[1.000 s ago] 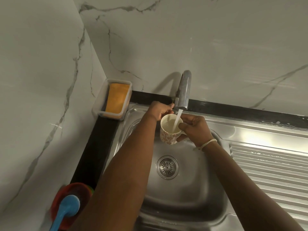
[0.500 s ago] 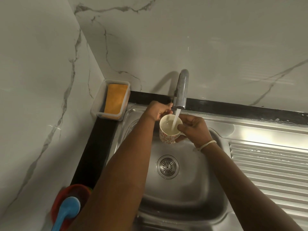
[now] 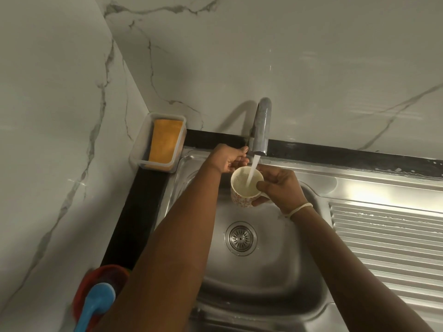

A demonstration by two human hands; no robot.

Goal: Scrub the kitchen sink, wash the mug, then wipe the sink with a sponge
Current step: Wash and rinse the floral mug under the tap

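Patterned mug gripped by right hand under running tap, left hand curled closed beside rim

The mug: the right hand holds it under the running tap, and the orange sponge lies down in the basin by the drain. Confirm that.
Wrong on the sponge. The head view shows it in the clear tub at the counter corner. The right hand does hold the mug under the running tap.
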